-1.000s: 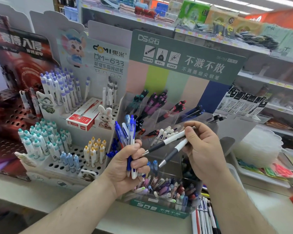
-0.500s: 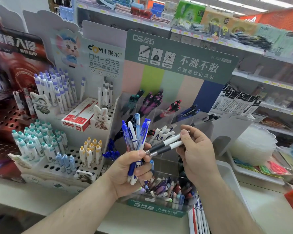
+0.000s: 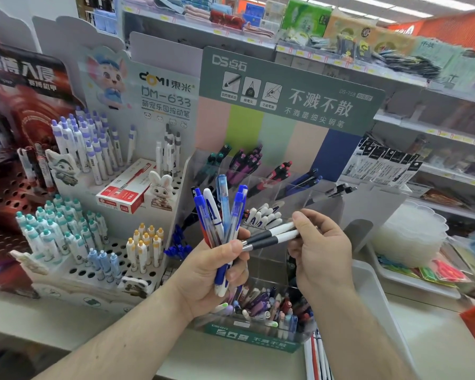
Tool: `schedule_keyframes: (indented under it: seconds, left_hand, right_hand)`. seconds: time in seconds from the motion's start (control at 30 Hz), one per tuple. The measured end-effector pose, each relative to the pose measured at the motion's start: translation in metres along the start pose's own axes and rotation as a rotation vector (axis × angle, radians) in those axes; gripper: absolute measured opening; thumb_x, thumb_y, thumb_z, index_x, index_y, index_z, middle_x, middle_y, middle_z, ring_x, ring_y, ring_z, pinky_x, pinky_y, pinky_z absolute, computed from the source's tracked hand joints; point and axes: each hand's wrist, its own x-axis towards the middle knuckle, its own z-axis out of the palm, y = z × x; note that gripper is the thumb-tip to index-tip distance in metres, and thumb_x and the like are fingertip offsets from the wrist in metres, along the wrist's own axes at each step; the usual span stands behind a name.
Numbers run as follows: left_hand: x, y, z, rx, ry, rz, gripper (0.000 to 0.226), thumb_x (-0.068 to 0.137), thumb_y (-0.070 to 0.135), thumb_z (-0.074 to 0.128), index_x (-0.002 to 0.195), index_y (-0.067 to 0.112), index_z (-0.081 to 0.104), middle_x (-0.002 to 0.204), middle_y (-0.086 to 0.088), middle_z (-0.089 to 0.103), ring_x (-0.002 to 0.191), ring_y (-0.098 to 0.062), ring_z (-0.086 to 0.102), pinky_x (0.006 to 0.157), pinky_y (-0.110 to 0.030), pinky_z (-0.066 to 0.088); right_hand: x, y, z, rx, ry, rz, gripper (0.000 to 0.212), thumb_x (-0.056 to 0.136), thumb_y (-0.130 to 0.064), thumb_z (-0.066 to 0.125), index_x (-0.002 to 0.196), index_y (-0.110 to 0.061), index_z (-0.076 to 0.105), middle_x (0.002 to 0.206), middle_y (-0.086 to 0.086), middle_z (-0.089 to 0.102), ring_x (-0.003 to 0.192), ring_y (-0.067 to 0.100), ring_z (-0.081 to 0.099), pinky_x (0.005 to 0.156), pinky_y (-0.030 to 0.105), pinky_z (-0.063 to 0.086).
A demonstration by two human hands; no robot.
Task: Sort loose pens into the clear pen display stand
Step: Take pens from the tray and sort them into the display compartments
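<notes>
My left hand [image 3: 213, 272] grips a fanned bunch of blue and white pens [image 3: 222, 212], tips down, in front of the clear pen display stand [image 3: 324, 204]. My right hand [image 3: 320, 250] pinches two white pens with black grips [image 3: 272, 237] side by side, their metal tips touching my left thumb. The stand's upper compartments hold teal, purple, red and blue pens. Behind the hands, a middle compartment holds white pens [image 3: 263, 215]. The stand's front bin [image 3: 266, 308] is full of mixed loose pens.
A white holed pen rack [image 3: 93, 215] with a red box [image 3: 124, 192] stands to the left. More loose pens [image 3: 317, 357] lie on the counter at the lower right beside a white tray [image 3: 373, 286]. Store shelves run behind.
The two black-grip pens in my right hand have come together from a spread V into a parallel pair. My left hand has raised and fanned its bunch higher.
</notes>
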Motion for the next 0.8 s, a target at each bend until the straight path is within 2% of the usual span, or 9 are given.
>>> schedule_keyframes:
  seconds: [0.13, 0.27, 0.33, 0.43, 0.5, 0.6, 0.8]
  left_hand:
    - [0.005, -0.001, 0.005, -0.036, -0.004, -0.009, 0.042, 0.053, 0.025, 0.097, 0.087, 0.013, 0.075, 0.063, -0.001, 0.063, 0.041, -0.008, 0.048, 0.042, -0.02, 0.038]
    - [0.012, -0.007, 0.011, -0.067, 0.027, -0.027, 0.044, 0.049, 0.026, 0.098, 0.085, 0.013, 0.075, 0.062, 0.0, 0.061, 0.04, -0.008, 0.046, 0.042, -0.021, 0.037]
    - [0.016, -0.011, 0.014, -0.099, 0.037, -0.045, 0.044, 0.049, 0.026, 0.098, 0.083, 0.014, 0.075, 0.062, 0.0, 0.06, 0.04, -0.008, 0.045, 0.042, -0.021, 0.038]
    - [0.022, -0.014, 0.017, -0.192, 0.042, -0.074, 0.042, 0.051, 0.022, 0.098, 0.083, 0.013, 0.072, 0.064, 0.001, 0.058, 0.04, -0.007, 0.045, 0.04, -0.02, 0.038]
    - [0.028, -0.016, 0.019, -0.213, 0.052, -0.087, 0.043, 0.051, 0.02, 0.098, 0.083, 0.013, 0.07, 0.065, 0.0, 0.058, 0.04, -0.007, 0.044, 0.04, -0.02, 0.038]
    - [0.037, -0.018, 0.024, -0.166, 0.081, -0.099, 0.048, 0.047, 0.021, 0.099, 0.083, 0.014, 0.068, 0.067, 0.001, 0.06, 0.039, -0.006, 0.043, 0.039, -0.019, 0.036]
    - [0.051, -0.022, 0.028, -0.157, 0.107, -0.106, 0.048, 0.044, 0.022, 0.1, 0.081, 0.014, 0.07, 0.068, 0.002, 0.06, 0.04, -0.007, 0.042, 0.04, -0.019, 0.035]
  right_hand:
    - [-0.002, -0.009, 0.002, 0.277, -0.025, 0.136, 0.014, 0.1, -0.007, 0.054, 0.087, -0.013, 0.055, 0.072, 0.008, 0.069, 0.042, 0.005, 0.047, 0.037, 0.013, 0.038]
    - [-0.004, -0.003, 0.002, 0.266, 0.037, 0.079, 0.019, 0.106, -0.016, 0.045, 0.094, -0.021, 0.059, 0.065, 0.004, 0.064, 0.043, 0.007, 0.043, 0.038, 0.015, 0.036]
    - [-0.003, -0.001, -0.002, 0.291, 0.051, 0.097, 0.024, 0.107, -0.017, 0.04, 0.095, -0.018, 0.061, 0.065, 0.005, 0.061, 0.045, 0.01, 0.044, 0.038, 0.017, 0.037]
    - [-0.002, -0.005, -0.012, 0.421, -0.011, 0.173, 0.023, 0.104, -0.008, 0.035, 0.096, -0.009, 0.057, 0.07, 0.012, 0.061, 0.047, 0.014, 0.049, 0.039, 0.019, 0.04]
    - [0.0, -0.01, -0.02, 0.394, -0.024, 0.158, 0.023, 0.1, 0.002, 0.035, 0.094, -0.009, 0.054, 0.072, 0.013, 0.063, 0.051, 0.016, 0.052, 0.04, 0.019, 0.041]
    - [0.011, -0.025, -0.031, 0.267, 0.04, 0.041, 0.023, 0.099, 0.006, 0.037, 0.094, -0.011, 0.051, 0.078, 0.013, 0.061, 0.057, 0.016, 0.05, 0.041, 0.019, 0.04]
    - [0.057, -0.066, -0.059, -0.049, 0.245, -0.362, 0.022, 0.101, -0.002, 0.044, 0.095, -0.022, 0.048, 0.089, 0.008, 0.059, 0.056, 0.013, 0.05, 0.048, 0.019, 0.045]
